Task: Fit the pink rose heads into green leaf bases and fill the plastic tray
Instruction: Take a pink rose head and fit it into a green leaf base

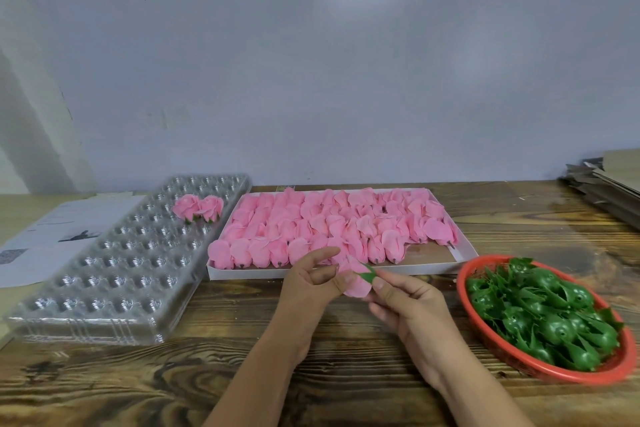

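The left hand (311,279) and right hand (403,302) meet over the desk (311,374). Both grips pinch one pink rose (355,282) between them, and the right fingers also touch its green base (367,274). Two done roses (198,207) sit in the clear tray (104,274) on the left. More roses fill the white box (329,272) behind. Green bases fill the red basket (491,345) on the right.

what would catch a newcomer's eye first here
The white box packed with pink rose heads at table centre stands out first. Next, the red basket of green leaf bases at right. In front, both hands, left hand and right hand, hold one rose head and leaf base.
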Demonstrator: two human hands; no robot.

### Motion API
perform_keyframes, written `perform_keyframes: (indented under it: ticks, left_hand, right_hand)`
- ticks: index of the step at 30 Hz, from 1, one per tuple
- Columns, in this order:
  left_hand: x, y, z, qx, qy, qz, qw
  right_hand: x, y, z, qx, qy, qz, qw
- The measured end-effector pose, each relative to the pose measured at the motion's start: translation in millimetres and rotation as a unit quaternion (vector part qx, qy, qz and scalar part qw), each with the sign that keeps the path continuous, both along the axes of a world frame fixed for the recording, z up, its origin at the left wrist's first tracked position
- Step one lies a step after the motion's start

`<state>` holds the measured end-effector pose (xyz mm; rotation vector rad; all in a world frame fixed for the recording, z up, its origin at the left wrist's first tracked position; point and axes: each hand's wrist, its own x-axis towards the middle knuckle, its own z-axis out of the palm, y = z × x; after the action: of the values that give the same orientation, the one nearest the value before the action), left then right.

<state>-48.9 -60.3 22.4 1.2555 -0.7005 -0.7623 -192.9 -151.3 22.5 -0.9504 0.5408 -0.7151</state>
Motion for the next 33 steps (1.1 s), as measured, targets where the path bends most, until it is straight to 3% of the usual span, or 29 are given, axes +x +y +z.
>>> perform_keyframes:
  ticks: [7,11,16,21,25,30,33]
  left_hand:
    - [-3.1,0.6,0.0,0.006,-0.052,0.001,0.999]
    - [-7.2,-0.6,-1.9,0.008,-0.084,-0.006,0.996]
    - [-11.0,-0.9,-2.2,0.016,-0.070,-0.061,0.996]
    - [-9.0,0.7,0.7,0.013,-0.087,-0.059,0.994]
    - [-8.0,-0.7,-0.9,0.005,-0.081,-0.050,0.995]
    - [-8.6,-2.7,-5.7,0.032,-0.139,-0.024,0.989]
    - [-8.3,-4.1,-6.5,0.023,-0.140,-0.006,0.990]
  right_hand:
    - [0.9,1.6,3.0,-0.002,0.021,0.027,0.999]
    - [2.7,3.6,4.4,0.064,-0.012,0.077,0.995]
    - [3.2,4.1,3.0,0.108,-0.039,0.161,0.980]
    - [3.2,3.4,0.7,0.119,-0.027,0.183,0.976]
    - [3.1,2.3,-2.0,0.098,-0.011,0.183,0.978]
    - [3.1,3.6,2.0,-0.047,0.034,0.118,0.991]
    - [0.4,1.6,2.5,-0.059,0.010,0.095,0.994]
